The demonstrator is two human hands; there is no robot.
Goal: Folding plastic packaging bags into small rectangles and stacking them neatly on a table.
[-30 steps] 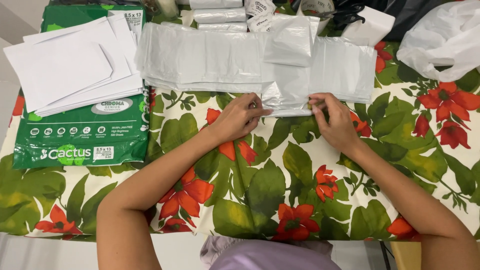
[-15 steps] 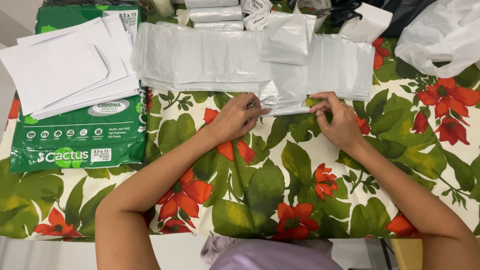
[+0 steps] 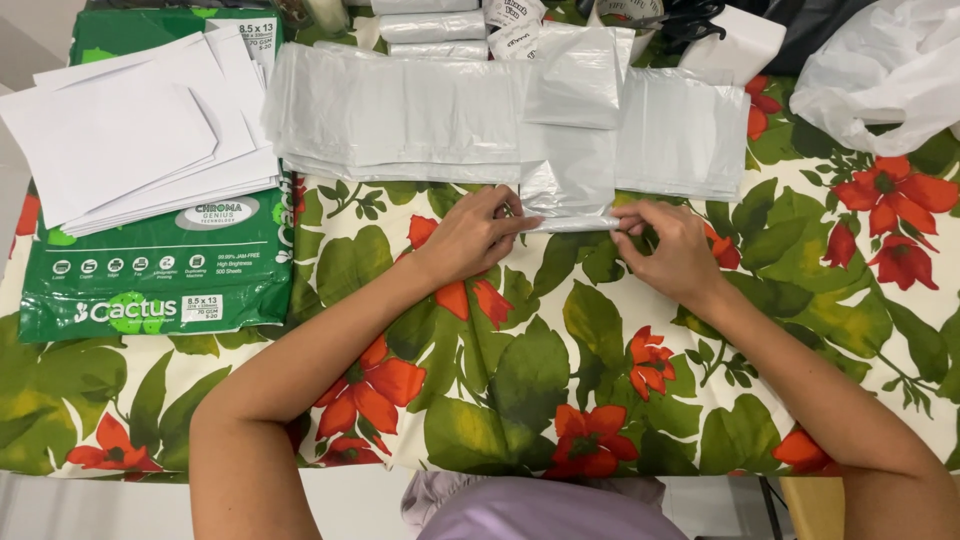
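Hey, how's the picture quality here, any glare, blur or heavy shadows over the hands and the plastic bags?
Head view: even, soft light, only faint shadows under the left hand and right hand; mild sheen on the plastic bags, not blown out; the white paper stack is very bright; all sharp, no motion blur.

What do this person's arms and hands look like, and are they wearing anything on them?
Both arms are bare from the upper arm down: no sleeves reach them. The left hand and right hand wear no gloves, and no rings, watch or bracelets show. The fingernails look short and unpainted. At the bottom edge a pale lilac garment shows on the body.
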